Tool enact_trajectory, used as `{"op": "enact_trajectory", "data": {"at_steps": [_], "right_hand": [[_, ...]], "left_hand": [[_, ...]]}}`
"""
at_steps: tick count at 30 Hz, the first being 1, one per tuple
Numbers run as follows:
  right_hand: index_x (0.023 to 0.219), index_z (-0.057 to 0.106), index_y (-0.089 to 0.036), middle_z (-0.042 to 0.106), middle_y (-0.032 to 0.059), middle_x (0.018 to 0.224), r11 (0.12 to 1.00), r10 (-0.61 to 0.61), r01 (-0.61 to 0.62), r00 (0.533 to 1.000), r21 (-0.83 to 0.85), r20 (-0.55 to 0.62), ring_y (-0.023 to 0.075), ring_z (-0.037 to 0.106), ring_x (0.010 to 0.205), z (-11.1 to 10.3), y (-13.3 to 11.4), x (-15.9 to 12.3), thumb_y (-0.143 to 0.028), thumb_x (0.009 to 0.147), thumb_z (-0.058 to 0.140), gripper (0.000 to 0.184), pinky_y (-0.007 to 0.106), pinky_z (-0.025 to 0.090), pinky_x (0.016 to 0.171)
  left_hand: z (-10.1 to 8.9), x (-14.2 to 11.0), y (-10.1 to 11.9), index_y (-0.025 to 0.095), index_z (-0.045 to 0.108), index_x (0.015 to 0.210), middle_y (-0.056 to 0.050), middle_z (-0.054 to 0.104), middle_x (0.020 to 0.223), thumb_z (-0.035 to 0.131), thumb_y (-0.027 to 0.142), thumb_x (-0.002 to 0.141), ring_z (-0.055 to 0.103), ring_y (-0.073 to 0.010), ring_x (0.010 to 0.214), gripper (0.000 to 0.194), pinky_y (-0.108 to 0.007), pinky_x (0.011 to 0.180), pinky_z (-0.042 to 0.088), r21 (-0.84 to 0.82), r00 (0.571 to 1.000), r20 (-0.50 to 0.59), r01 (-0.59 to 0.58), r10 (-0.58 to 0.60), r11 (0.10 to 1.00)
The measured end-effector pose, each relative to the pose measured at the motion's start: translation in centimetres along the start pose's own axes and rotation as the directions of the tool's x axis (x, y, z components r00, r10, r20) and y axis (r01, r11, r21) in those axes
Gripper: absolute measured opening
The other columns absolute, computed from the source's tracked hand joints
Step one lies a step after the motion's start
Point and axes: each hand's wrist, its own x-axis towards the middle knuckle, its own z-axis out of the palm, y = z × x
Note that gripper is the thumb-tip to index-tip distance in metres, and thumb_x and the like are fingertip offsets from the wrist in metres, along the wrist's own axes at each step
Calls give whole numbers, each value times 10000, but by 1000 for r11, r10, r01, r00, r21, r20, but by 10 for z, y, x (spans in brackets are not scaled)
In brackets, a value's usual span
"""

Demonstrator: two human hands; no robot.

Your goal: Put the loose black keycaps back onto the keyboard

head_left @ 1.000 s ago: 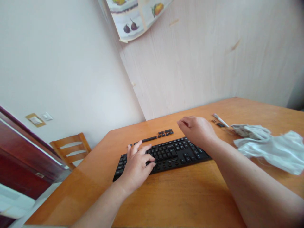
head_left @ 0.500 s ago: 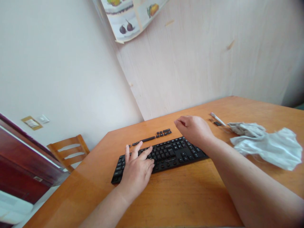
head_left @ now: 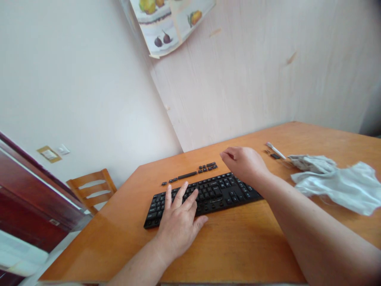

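A black computer keyboard (head_left: 228, 194) lies on the wooden table, with bare sockets along its near edge where keycaps are off. My left hand (head_left: 178, 226) rests over its left part, fingers spread and thumb out to the side, holding nothing. Above the keyboard's far right part is my right hand (head_left: 244, 163), its fingers curled closed. Whatever those fingers hold, if anything, is hidden behind the hand. Behind the keyboard, loose keycaps (head_left: 204, 171) lie in rows, along with a long space bar (head_left: 187, 174).
To the right lie a crumpled pale cloth (head_left: 342, 182), a white brush-like stick (head_left: 276, 150) and a small dark piece (head_left: 275, 156). A wooden chair (head_left: 93, 190) stands beyond the left edge of the table (head_left: 232, 250). A wall with a fruit picture rises behind.
My left hand's thumb has moved out from the fingers, and the hand lies slightly lower. My right hand stays closed in about the same place. The view has shifted a little.
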Motion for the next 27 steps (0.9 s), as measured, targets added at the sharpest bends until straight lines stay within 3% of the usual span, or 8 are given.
{"op": "enact_trajectory", "data": {"at_steps": [5,8,11,18,27], "right_hand": [[679,649,-209,655,61,685,1000,26,-26,1000,-3,-3,175,537,642,0,2,2,-397,939,408,401,302,241,554],[676,644,-210,655,60,689,1000,20,-20,1000,-3,-6,175,536,647,1,2,3,-386,937,407,395,305,236,556],[679,635,-211,664,56,715,1000,11,-11,1000,-4,-8,173,539,665,1,1,1,-368,935,409,376,306,233,562],[647,570,-205,657,36,734,1000,-17,17,999,3,-38,160,548,692,-3,-1,-1,-338,942,413,360,301,234,569],[670,571,-202,654,21,741,999,-35,35,998,3,-57,151,564,728,-3,-2,1,-308,953,428,334,290,274,615]], "left_hand": [[-8,5,-21,362,744,1063,11,605,1383,541,407,927,272,-355,1454,248,-712,1164,-12,-17,988,-75,136,-137,991],[-11,15,-42,363,747,1031,24,631,1350,496,394,950,295,-326,1438,266,-678,1171,57,-29,962,-135,235,-236,972],[-8,32,-66,342,759,990,11,665,1300,505,437,940,342,-319,1408,275,-642,1164,141,-79,950,-124,278,-286,957],[29,86,-110,303,767,987,6,714,1205,585,424,881,440,-287,1336,243,-497,1139,283,-162,947,-42,309,-319,937],[82,150,-129,298,760,971,15,720,1187,638,411,820,457,-292,1318,225,-460,1124,289,-87,953,180,261,-242,961]]}}
